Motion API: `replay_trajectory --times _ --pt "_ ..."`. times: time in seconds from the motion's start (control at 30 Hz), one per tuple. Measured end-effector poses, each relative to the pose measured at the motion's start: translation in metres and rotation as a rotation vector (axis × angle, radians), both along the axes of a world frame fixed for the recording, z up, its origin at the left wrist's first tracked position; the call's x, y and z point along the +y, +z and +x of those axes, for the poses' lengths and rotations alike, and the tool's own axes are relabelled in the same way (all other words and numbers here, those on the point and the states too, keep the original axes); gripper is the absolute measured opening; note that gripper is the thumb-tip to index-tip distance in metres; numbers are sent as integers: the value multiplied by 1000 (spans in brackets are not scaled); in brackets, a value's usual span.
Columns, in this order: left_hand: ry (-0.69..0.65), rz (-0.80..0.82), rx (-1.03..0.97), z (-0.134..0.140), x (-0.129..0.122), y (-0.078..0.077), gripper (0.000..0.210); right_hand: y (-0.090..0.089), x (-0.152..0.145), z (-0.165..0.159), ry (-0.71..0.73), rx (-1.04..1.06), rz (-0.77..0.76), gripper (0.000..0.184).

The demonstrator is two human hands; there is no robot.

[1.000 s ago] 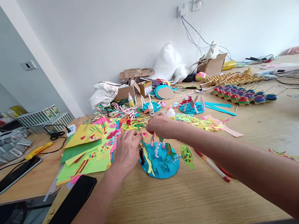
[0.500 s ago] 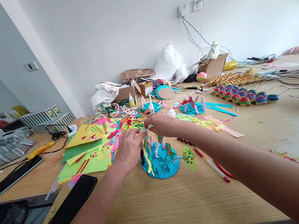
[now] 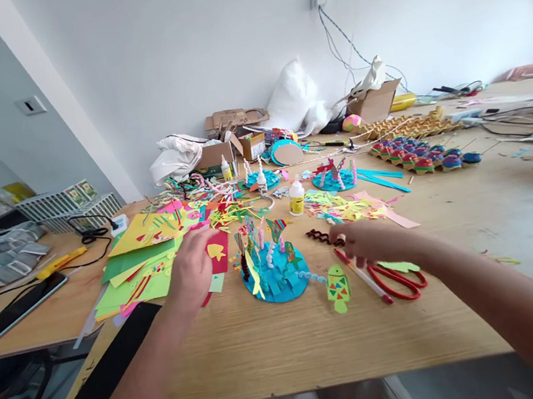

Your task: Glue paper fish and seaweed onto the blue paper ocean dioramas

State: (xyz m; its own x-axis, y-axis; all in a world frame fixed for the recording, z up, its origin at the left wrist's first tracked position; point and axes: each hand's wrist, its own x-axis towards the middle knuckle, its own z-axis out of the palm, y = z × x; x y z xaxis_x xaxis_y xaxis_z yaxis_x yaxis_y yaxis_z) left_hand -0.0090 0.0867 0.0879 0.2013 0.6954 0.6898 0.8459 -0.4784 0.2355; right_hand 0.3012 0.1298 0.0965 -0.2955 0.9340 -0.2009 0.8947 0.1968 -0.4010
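Observation:
My left hand is raised beside the craft, left of it, fingers loosely stretched with nothing seen in them. My right hand hovers over the right side, fingers loosely apart and slightly blurred. Its fingertips are at the right end of a dark brown curled pipe cleaner; whether they touch it is unclear. Between my hands stands a blue round base bearing curled pipe cleaners and paper fish. A green paper fish hangs off its right side on a pale blue curl. Below my right hand lie a pen and red-handled scissors.
Behind the base stands a glue bottle. Coloured paper sheets and a phone lie on the left. Paper scraps, another blue base and painted egg-carton pieces are farther back and right.
Both hands have come away from the top of the craft. My left hand moved left; my right hand moved right and down to the brown pipe cleaner. The glue bottle and scissors now show.

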Motion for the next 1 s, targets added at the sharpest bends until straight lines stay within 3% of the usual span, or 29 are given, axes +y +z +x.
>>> replay_trajectory --times 0.07,0.13,0.27,0.37,0.5,0.77,1.0 --pt "38 21 -92 -1 -20 -1 37 -15 -17 8 -86 193 -306 28" --pt "-30 4 -110 8 -42 -8 33 -27 -32 8 -112 337 -380 29" --pt "-322 -216 71 43 -74 -34 40 -48 -46 0 -63 499 -349 37" --pt "-386 -405 152 67 -80 -51 46 -58 -48 -7 -68 580 -284 44" --pt "-355 -495 223 82 -73 -61 51 -50 -45 -15 -153 777 -313 36" --pt "-307 -502 202 92 -65 -72 56 -28 -27 -28 -214 1076 -278 28" --pt "-240 -438 159 105 -62 -63 57 -29 -24 -39 -198 1130 -234 20"
